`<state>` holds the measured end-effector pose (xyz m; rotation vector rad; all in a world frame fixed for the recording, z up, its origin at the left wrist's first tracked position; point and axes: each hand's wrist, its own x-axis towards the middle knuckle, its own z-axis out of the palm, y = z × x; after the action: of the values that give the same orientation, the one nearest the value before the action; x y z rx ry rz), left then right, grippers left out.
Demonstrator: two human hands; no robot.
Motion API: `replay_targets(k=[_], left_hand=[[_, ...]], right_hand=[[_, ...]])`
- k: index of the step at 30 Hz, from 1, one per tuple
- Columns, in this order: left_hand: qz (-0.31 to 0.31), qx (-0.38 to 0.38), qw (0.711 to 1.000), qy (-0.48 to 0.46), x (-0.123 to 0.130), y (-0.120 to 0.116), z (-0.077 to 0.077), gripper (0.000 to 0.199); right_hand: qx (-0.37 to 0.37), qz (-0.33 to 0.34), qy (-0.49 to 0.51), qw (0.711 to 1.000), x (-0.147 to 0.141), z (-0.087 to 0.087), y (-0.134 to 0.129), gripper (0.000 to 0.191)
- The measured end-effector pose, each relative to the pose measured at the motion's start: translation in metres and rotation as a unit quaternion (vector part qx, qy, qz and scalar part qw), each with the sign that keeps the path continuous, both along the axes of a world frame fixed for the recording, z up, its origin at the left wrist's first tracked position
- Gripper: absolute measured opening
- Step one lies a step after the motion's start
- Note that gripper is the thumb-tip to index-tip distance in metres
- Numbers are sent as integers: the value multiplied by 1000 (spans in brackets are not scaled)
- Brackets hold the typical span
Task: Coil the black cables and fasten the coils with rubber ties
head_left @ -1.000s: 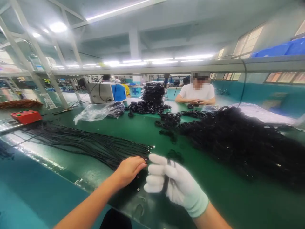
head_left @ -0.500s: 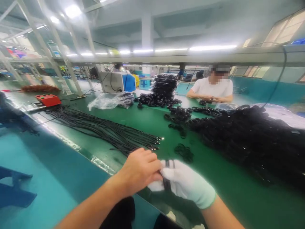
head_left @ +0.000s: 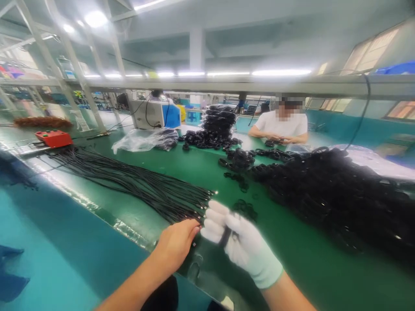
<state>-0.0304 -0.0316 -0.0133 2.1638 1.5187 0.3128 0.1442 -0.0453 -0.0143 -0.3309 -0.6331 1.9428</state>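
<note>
My bare left hand [head_left: 178,242] is closed at the near side of the bundle of black cables [head_left: 139,177]. A small metal tip shows just below its fingers, apparently the end of a cable in its grip; the fingertips are partly hidden. Close on the right, my right hand [head_left: 241,242], in a white glove, is shut on a dark strip-like piece [head_left: 225,236], mostly covered by the fingers and blurred. Light metal tips of the cables lie beside the gloved fingers. A few black rings [head_left: 245,210] rest on the green table [head_left: 292,246] just beyond this hand.
A large heap of black coiled pieces [head_left: 333,198] covers the right side. Farther back stand a stack of wrapped black pieces [head_left: 218,119], a plastic bag [head_left: 136,139] and a white-blue machine [head_left: 155,114]. A red box [head_left: 53,138] sits left. Opposite works a person [head_left: 281,123].
My hands have come apart. The left has moved down and left to the cable ends, while the gloved right has turned, its fingers now stretching left. The view has shifted slightly.
</note>
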Motion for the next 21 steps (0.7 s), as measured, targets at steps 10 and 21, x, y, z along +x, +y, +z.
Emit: replay_targets(k=[10, 21], left_hand=[[-45, 207, 972, 106, 27, -43, 0, 23], [-329, 354, 871, 85, -10, 7, 49, 23]], right_hand=[[10, -62, -53, 997, 6, -1, 4, 35], [64, 78, -103, 990, -14, -7, -4, 9]])
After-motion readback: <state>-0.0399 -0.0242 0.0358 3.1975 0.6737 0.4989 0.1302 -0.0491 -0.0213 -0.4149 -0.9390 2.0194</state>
